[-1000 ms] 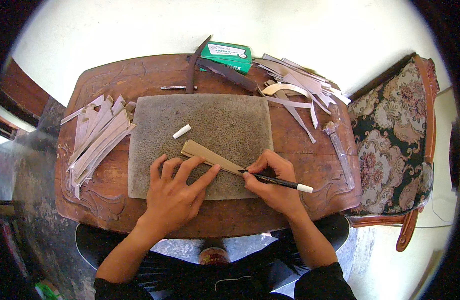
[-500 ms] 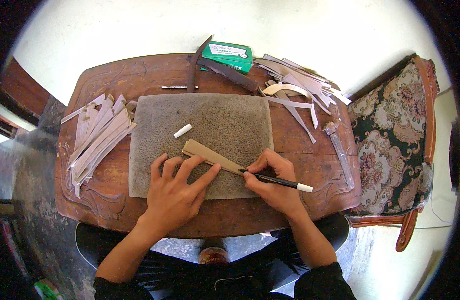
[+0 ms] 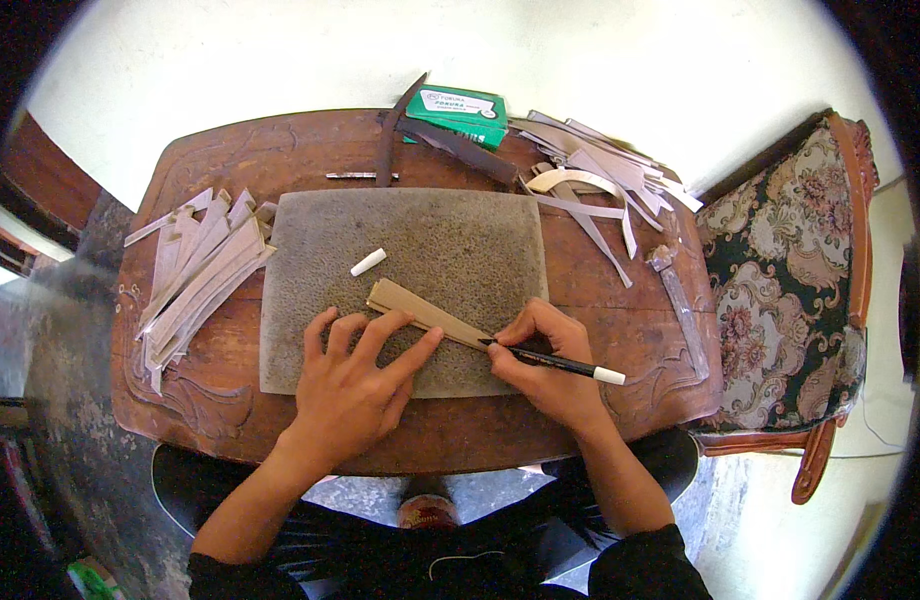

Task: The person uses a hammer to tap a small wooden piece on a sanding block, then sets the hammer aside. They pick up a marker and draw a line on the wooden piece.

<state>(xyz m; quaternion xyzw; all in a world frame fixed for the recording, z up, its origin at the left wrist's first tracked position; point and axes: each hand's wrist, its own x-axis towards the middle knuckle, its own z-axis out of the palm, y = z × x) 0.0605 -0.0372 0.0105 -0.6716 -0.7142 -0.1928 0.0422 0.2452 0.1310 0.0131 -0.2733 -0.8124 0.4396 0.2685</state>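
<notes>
A tapered tan strip (image 3: 435,312), seemingly of layered leather or card, lies slantwise on the grey speckled slab (image 3: 440,230). My left hand (image 3: 355,385) has its fingers spread, with fingertips pressing on the strip's near edge; the thumb is partly hidden. In my right hand (image 3: 545,355), pinched between thumb and fingers, is a black marker pen (image 3: 550,361) with a white end. Its tip touches the narrow right end of the strip, close to my fingertips. The loose white pen cap (image 3: 368,262) rests on the slab beyond the strip.
Strips in a pile (image 3: 205,280) lie at the left of the wooden table (image 3: 310,140), and offcuts (image 3: 600,175) at the far right. A hammer (image 3: 680,310), a dark curved tool (image 3: 388,140), a dark blade-like piece (image 3: 460,152) and green boxes (image 3: 455,110) surround the slab. A floral chair (image 3: 780,290) stands right.
</notes>
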